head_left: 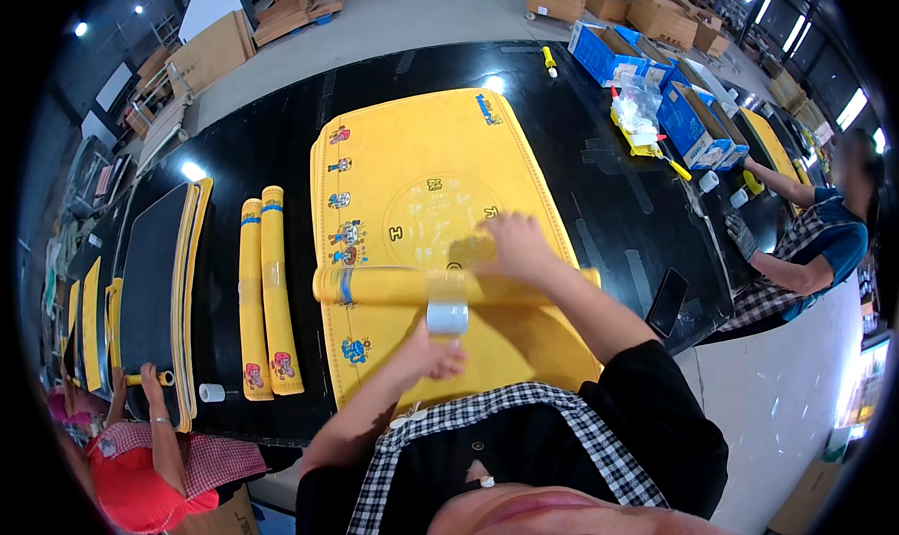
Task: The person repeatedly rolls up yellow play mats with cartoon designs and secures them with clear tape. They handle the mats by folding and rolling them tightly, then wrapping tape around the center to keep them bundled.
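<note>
A rolled yellow mat (393,285) lies crosswise on top of a flat yellow printed mat (426,188) on the black table. My right hand (515,245) presses down on the roll near its middle. My left hand (433,357) holds a roll of clear tape (447,316) right against the near side of the rolled mat. Whether a strip of tape runs onto the roll I cannot tell.
Two finished yellow rolls (267,291) lie to the left, beside a stack of black and yellow mats (159,282). A person in red (150,460) works at lower left, another person (805,245) at right. A phone (667,301) lies near the table's edge. Blue boxes (655,76) stand at the back right.
</note>
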Demonstrator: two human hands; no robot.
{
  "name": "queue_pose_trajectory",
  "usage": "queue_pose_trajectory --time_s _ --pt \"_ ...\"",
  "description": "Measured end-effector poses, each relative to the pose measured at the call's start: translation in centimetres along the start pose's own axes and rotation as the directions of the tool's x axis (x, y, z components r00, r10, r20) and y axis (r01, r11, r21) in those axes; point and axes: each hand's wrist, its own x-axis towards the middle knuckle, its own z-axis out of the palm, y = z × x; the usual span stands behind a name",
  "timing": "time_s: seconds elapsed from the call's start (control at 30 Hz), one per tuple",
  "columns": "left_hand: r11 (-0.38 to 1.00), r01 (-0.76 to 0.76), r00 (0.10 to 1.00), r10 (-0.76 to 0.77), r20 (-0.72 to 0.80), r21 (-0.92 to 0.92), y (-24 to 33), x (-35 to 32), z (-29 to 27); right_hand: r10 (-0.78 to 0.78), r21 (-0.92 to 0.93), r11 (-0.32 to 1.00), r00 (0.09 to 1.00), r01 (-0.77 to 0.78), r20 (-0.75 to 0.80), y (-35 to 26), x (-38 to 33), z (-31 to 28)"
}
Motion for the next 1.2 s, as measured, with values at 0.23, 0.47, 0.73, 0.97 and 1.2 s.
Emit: queue_pose_trajectory --time_s 0.23,0.47,0.73,0.97,1.2 --pt "0.921 -0.316 0.948 0.313 -0.047 -0.227 6.6 10.6 -2.4 -0.029 0.056 0.998 0.989 0.037 -0.143 -0.7 7.1 3.9" --pt "0.726 -0.658 0.736 0.563 -0.375 -0.201 6.6 13.9 -0.3 0.045 -0.066 0.997 0.999 -0.045 0.006 0.6 12.6 2.6" --pt "0.693 -0.683 0.717 0.573 -0.397 -0.232 7.8 14.5 -0.5 0.013 0.001 1.000 1.000 -0.013 0.018 2.2 14.4 3.7" --pt "0.727 -0.579 0.812 0.476 -0.337 -0.370 9.5 13.6 -0.9 0.032 -0.081 0.996 0.999 -0.033 -0.022 1.8 14.5 4.0" --pt "0.158 -0.852 0.326 0.907 0.269 0.500 9.6 3.7 4.3 -0.084 -0.078 0.994 0.996 0.082 -0.026 0.7 12.7 2.3"
